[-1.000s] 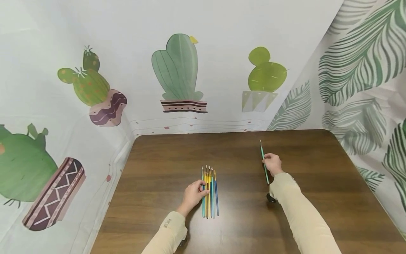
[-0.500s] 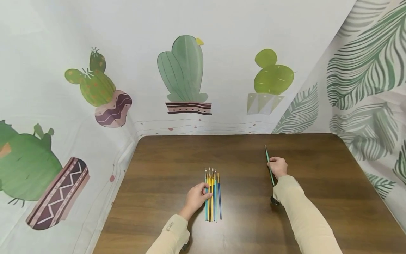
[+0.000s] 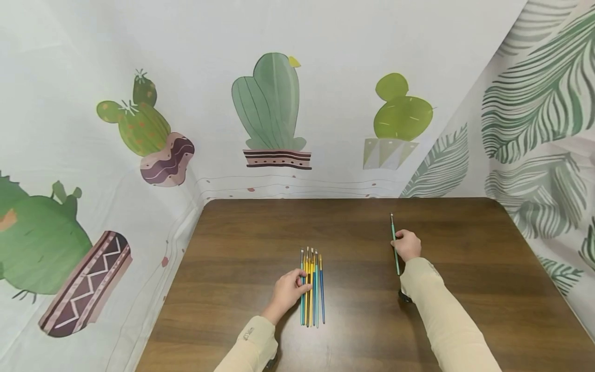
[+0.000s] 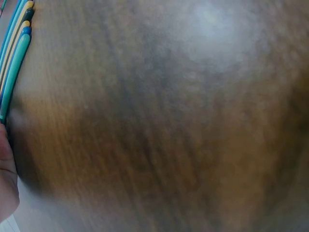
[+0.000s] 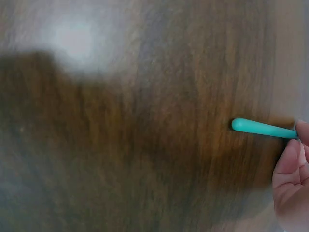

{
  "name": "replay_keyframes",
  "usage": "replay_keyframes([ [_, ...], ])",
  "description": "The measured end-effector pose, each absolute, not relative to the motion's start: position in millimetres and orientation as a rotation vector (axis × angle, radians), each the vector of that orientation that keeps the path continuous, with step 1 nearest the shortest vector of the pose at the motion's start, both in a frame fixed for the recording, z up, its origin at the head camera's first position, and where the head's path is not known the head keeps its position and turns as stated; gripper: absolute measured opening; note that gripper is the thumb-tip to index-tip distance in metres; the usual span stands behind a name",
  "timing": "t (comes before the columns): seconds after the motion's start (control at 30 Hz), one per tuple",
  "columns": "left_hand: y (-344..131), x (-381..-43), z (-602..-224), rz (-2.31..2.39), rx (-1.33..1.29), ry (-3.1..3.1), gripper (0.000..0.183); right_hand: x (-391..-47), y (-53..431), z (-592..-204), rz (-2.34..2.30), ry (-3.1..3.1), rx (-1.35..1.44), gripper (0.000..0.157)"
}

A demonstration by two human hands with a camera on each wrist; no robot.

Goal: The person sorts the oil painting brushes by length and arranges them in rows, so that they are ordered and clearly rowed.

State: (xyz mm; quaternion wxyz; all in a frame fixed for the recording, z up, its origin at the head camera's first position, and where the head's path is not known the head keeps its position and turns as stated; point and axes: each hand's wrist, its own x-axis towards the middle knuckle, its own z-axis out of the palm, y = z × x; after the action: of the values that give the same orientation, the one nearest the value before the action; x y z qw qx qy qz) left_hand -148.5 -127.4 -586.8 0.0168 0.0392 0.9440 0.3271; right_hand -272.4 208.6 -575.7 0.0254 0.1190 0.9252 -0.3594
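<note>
In the head view, several thin paintbrushes (image 3: 311, 305) lie side by side on the brown table, bristles pointing away, handles teal, yellow and blue. My left hand (image 3: 286, 292) is at their left side, thumb and curled fingers gripping the brushes around mid-handle. The left wrist view catches the handle ends (image 4: 17, 67) of this bundle and a bit of the hand at its left edge. Farther right, my right hand (image 3: 407, 245) pinches a single teal paintbrush (image 3: 397, 263) by the middle of its handle. Its rounded teal end (image 5: 260, 127) lies close over the wood in the right wrist view.
The wood-grain table (image 3: 251, 222) spreads around both hands, with bare surface between the bundle and the single brush. Behind it hangs a white cloth (image 3: 334, 103) printed with cacti, and a leaf-patterned cloth (image 3: 534, 119) hangs at the right.
The right hand's teal paintbrush has turned slightly, now pointing more directly away. The left hand stays at the bundle. The whole head view has shifted a little.
</note>
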Motion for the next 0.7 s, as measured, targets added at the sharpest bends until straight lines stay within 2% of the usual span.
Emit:
replay_keyframes([
  [0.7, -126.5, -148.7, -588.9, 1.004, 0.11, 2.944, 0.029, -271.1, 217.6, -565.9, -1.128, 2.825, 0.274, 0.033],
])
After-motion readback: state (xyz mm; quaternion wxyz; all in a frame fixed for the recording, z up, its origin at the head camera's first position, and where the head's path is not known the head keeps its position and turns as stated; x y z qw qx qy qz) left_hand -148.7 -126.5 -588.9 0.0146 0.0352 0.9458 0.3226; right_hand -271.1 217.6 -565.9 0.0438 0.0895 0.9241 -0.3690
